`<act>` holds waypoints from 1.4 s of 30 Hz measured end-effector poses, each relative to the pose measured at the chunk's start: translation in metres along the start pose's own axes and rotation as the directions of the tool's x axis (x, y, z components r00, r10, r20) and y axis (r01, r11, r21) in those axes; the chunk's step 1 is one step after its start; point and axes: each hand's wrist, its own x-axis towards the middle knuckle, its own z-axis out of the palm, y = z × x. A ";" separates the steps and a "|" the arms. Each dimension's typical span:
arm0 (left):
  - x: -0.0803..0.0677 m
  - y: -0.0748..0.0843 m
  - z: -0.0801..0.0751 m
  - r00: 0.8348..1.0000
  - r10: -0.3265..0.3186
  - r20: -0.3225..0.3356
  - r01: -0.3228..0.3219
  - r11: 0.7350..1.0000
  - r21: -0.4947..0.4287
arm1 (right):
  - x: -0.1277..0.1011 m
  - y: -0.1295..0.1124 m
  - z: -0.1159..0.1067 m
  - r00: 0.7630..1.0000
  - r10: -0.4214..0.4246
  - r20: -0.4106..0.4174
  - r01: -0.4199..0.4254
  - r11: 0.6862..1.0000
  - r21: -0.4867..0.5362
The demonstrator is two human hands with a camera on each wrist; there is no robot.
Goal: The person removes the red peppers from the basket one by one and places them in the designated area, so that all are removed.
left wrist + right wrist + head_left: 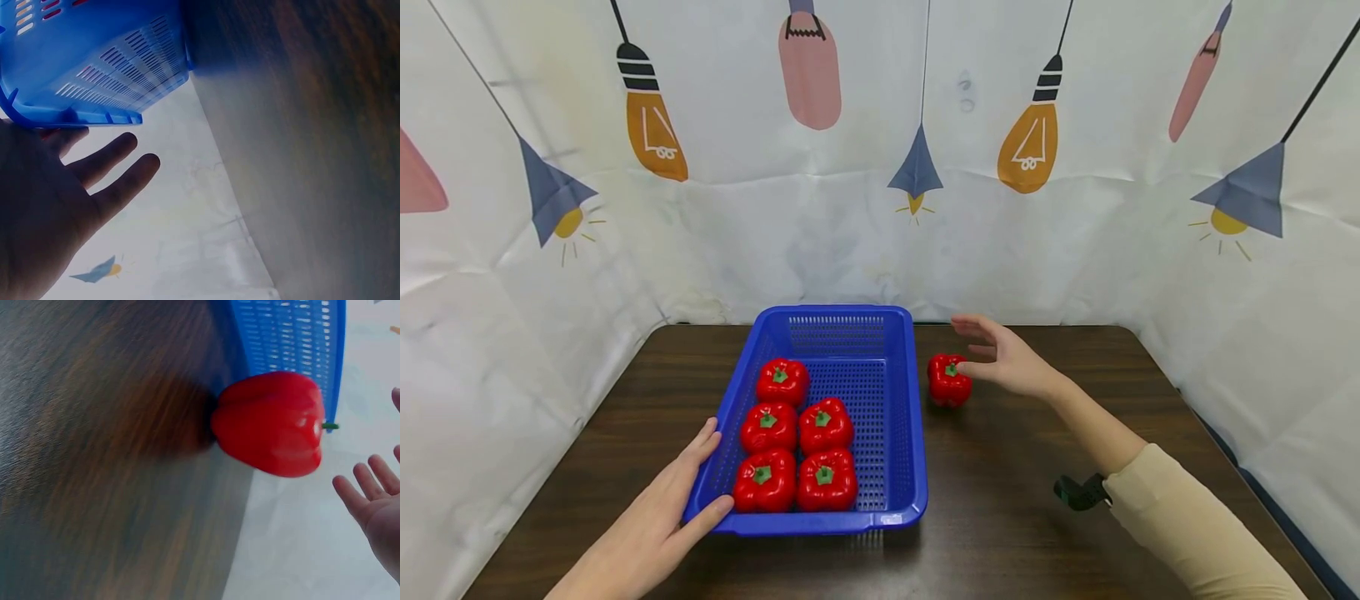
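Overhead, right hand (1011, 362) spread above pepper (948, 381)

Looks like a staged recording booth, not anyone's real kitchen. A dark wood table (1000, 517) is boxed in on three sides by a white sheet (820, 233) printed with cartoon lamps and bulbs, and the peppers (797, 442) in the basket (891, 467) look glossy like plastic.

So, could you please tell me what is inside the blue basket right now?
The blue basket holds five red peppers, stems up, grouped in its near left part. The rest shows bare mesh floor. The floor beneath the peppers is covered, so anything under them cannot be seen.
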 end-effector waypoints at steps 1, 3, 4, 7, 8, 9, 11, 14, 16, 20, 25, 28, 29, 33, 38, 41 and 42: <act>0.000 0.000 0.000 1.000 0.000 0.003 0.000 1.000 0.000 | 0.001 -0.001 0.000 1.000 -0.007 0.002 0.007 1.000 0.004; 0.000 0.000 0.000 1.000 0.004 0.002 -0.004 1.000 0.002 | 0.003 -0.005 0.002 1.000 -0.016 0.007 0.016 1.000 0.010; 0.000 0.000 0.000 1.000 0.008 0.000 -0.008 1.000 0.001 | 0.005 -0.007 0.003 1.000 -0.024 0.012 0.024 1.000 0.013; -0.001 -0.001 0.001 1.000 0.015 -0.006 -0.015 1.000 0.004 | 0.008 -0.013 0.008 0.999 -0.045 0.023 0.044 0.999 0.024; -0.001 -0.001 0.001 1.000 0.016 -0.009 -0.016 1.000 0.005 | 0.009 -0.015 0.009 0.998 -0.051 0.024 0.050 0.998 0.026; -0.001 -0.001 0.001 1.000 0.017 -0.010 -0.017 1.000 0.004 | 0.010 -0.016 0.011 0.998 -0.057 0.025 0.057 0.998 0.028; -0.001 -0.001 0.001 1.000 0.016 -0.011 -0.016 1.000 0.005 | 0.013 -0.018 0.014 0.997 -0.071 0.026 0.070 0.997 0.034; -0.001 0.000 0.001 1.000 0.018 -0.012 -0.018 1.000 0.006 | 0.016 -0.021 0.019 0.996 -0.090 0.028 0.089 0.995 0.046; -0.001 0.000 0.001 1.000 0.021 -0.015 -0.021 1.000 0.006 | 0.018 -0.024 0.023 0.994 -0.103 0.032 0.101 0.993 0.053; -0.001 0.000 0.001 1.000 0.023 -0.015 -0.023 1.000 0.001 | 0.022 -0.028 0.031 0.991 -0.121 0.050 0.118 0.991 0.067; -0.001 0.000 0.001 1.000 0.018 -0.011 -0.018 1.000 0.001 | 0.027 -0.033 0.043 0.987 -0.132 0.094 0.126 0.989 0.074; -0.001 -0.001 0.002 1.000 0.023 -0.016 -0.023 1.000 0.003 | 0.031 -0.036 0.052 0.984 -0.131 0.119 0.124 0.990 0.067; -0.001 -0.001 0.002 1.000 0.025 -0.017 -0.025 1.000 0.003 | 0.032 -0.037 0.054 0.983 -0.131 0.128 0.123 0.990 0.070; -0.001 -0.001 0.002 1.000 0.024 -0.017 -0.024 1.000 0.000 | 0.035 -0.041 0.065 0.978 -0.127 0.165 0.114 0.990 0.086; 0.000 -0.001 0.002 1.000 0.016 -0.011 -0.016 1.000 -0.004 | 0.038 -0.044 0.078 0.967 -0.118 0.225 0.092 0.988 0.124; 0.000 -0.001 0.001 1.000 0.016 -0.012 -0.016 1.000 -0.006 | 0.040 -0.046 0.084 0.957 -0.124 0.261 0.088 0.985 0.146; 0.000 -0.001 0.001 1.000 0.015 -0.012 -0.015 1.000 -0.006 | 0.041 -0.047 0.086 0.954 -0.126 0.273 0.087 0.984 0.153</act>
